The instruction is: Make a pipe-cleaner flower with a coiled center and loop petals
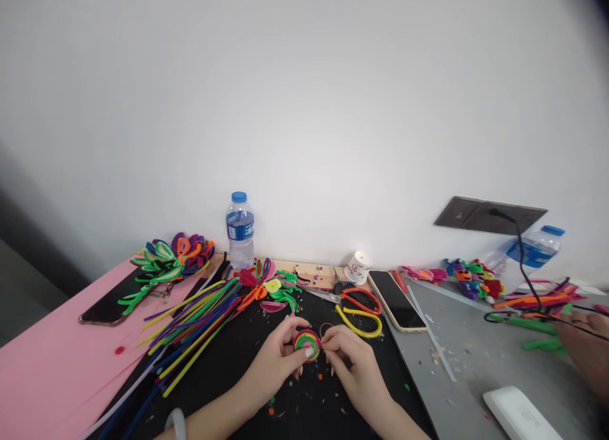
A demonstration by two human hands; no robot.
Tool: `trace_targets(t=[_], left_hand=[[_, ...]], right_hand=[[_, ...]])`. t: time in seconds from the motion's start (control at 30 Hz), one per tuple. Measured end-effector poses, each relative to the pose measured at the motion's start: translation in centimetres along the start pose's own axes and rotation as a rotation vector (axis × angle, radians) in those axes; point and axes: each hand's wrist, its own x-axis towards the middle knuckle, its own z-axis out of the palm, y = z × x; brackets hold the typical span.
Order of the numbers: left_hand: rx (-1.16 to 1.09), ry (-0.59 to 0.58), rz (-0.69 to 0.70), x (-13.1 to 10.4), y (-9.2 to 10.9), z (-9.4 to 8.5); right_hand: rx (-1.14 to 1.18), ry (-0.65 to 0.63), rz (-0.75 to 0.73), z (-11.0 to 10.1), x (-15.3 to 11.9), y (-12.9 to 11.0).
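My left hand point(284, 351) holds a small round coil of pipe cleaners point(304, 343), wound in rings of green, yellow and pink, with the thumb on its face. Close against the coil's right edge, my right hand point(349, 357) is closed in a pinch. What sits between its fingertips is too small to name; a thin brownish loop point(326, 326) shows just above them. Behind the hands lie flower-like pipe cleaner shapes point(266, 281) and scissors point(328, 294) with orange handles. A yellow handle loop point(361, 323) rests nearer my right hand.
Loose pipe cleaners point(200, 332) spread at left beside a dark phone point(111, 297). A water bottle point(240, 231), paper cup point(358, 267) and light-edged phone point(399, 304) stand or lie behind. At right are another person's hand point(583, 345), a cable point(521, 250) and a white case point(521, 414).
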Motion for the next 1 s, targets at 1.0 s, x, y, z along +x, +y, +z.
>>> trace_targets(t=[1.0], left_hand=[[0.165, -0.073, 0.070, -0.41, 0.20, 0.05]], right_hand=[[0.038, -0.037, 0.117, -0.29, 0.06, 0.33]])
